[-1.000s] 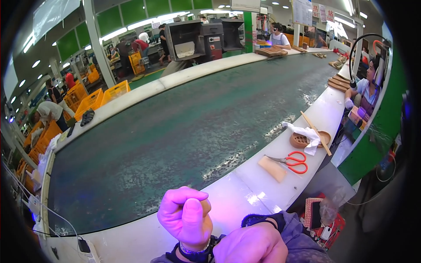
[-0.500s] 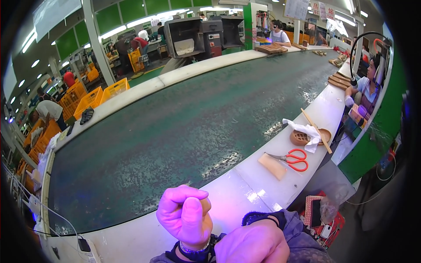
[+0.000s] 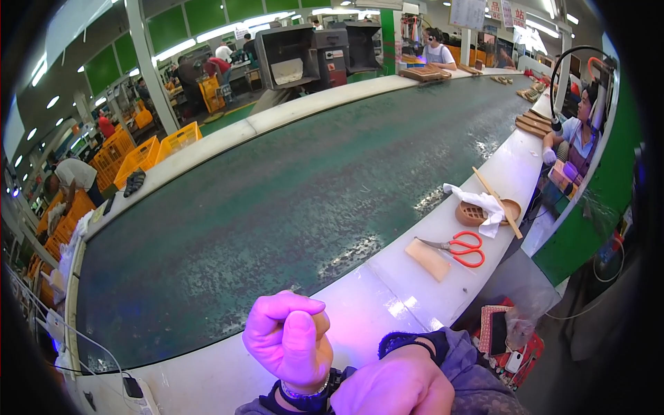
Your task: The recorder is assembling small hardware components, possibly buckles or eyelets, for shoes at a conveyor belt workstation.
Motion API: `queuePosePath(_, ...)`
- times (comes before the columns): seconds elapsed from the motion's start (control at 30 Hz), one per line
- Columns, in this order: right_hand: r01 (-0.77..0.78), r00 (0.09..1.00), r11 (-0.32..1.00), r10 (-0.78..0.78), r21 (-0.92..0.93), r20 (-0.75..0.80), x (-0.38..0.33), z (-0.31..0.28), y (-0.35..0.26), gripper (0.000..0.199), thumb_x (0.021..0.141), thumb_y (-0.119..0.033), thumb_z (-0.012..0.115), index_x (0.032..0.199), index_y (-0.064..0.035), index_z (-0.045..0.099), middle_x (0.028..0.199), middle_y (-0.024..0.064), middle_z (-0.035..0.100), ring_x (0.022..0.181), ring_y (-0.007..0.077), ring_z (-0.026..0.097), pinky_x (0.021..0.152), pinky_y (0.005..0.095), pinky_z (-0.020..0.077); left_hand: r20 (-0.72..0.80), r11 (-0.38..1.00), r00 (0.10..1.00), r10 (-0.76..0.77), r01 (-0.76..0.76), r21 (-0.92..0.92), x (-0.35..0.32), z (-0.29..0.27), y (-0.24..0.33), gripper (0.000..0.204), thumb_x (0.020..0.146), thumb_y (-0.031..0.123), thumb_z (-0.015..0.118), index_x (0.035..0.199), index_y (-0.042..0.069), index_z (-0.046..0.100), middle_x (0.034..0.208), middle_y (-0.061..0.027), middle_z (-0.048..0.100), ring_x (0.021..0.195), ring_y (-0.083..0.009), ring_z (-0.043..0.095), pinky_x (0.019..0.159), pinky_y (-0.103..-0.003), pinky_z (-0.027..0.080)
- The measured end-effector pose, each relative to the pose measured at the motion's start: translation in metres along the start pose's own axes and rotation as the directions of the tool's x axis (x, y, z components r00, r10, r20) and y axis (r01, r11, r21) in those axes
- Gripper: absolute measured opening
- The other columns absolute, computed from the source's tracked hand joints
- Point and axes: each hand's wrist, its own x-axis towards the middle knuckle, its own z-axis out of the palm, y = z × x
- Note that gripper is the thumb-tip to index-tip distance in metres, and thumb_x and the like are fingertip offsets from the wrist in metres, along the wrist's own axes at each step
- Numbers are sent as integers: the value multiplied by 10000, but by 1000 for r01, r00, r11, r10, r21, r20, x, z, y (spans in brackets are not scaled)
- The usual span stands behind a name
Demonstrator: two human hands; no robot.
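Observation:
My left hand [image 3: 289,342] is raised over the white near ledge of the line, curled into a fist with the thumb laid against the bent fingers. Nothing sticks out of it. A bracelet and a dark band circle that wrist. Just right of it, at the lower edge, is my right hand [image 3: 393,384], back upward and touching or very near the left wrist. Its fingers are hidden below and out of the picture. Red-handled scissors [image 3: 465,249] lie on the ledge to the right, their blades over a tan rectangular piece [image 3: 427,259].
A green worn belt [image 3: 277,207] runs beyond the ledge. At right are a brown oval holder [image 3: 472,214], a white cloth [image 3: 487,206] and a wooden stick [image 3: 496,200]. A co-worker [image 3: 581,131] sits farther right. Orange crates [image 3: 142,162] stand at far left.
The view has shifted slightly. Both hands keep nearly the same pose, with the right hand a little farther left and lower in the picture.

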Motion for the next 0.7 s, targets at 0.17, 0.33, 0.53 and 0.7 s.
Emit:
queuePosePath(0.17, 31, 999, 999, -30, 43, -25, 1, 1, 2, 146, 814, -77, 544, 751, 55, 536, 673, 122, 548, 510, 242, 532, 452, 300, 404, -2, 1000, 1000, 8, -8, 23, 1, 0, 0, 188, 814, 138, 551, 745, -33, 515, 506, 11, 386, 385, -22, 306, 362, -196, 191)
queuePosePath(0.33, 20, 1000, 999, -20, 37, 3, 2, -2, 2, 153, 817, -81, 540, 751, 57, 538, 688, 125, 552, 514, 239, 536, 451, 300, 405, -2, 1000, 1000, 9, -9, 26, 2, -1, 0, 189, 813, 140, 554, 742, -30, 513, 508, 12, 383, 385, -21, 304, 360, -195, 188)
queuePosePath(0.53, 68, 998, 996, -67, 60, -11, 3, -1, 6, 163, 818, -94, 544, 755, 56, 542, 658, 119, 547, 499, 239, 531, 438, 298, 399, -3, 1000, 1000, 7, -7, -3, 2, -1, 1, 188, 814, 139, 553, 746, -33, 515, 511, 7, 392, 382, -21, 296, 357, -196, 184)
queuePosePath(0.7, 33, 999, 998, -32, -51, 10, -1, -3, 7, 170, 816, -102, 550, 738, 49, 536, 657, 102, 554, 485, 228, 528, 418, 295, 388, -10, 1000, 1000, 9, -9, 5, 3, -3, 2, 186, 815, 138, 551, 750, -33, 516, 513, 6, 396, 383, -21, 291, 357, -195, 184)
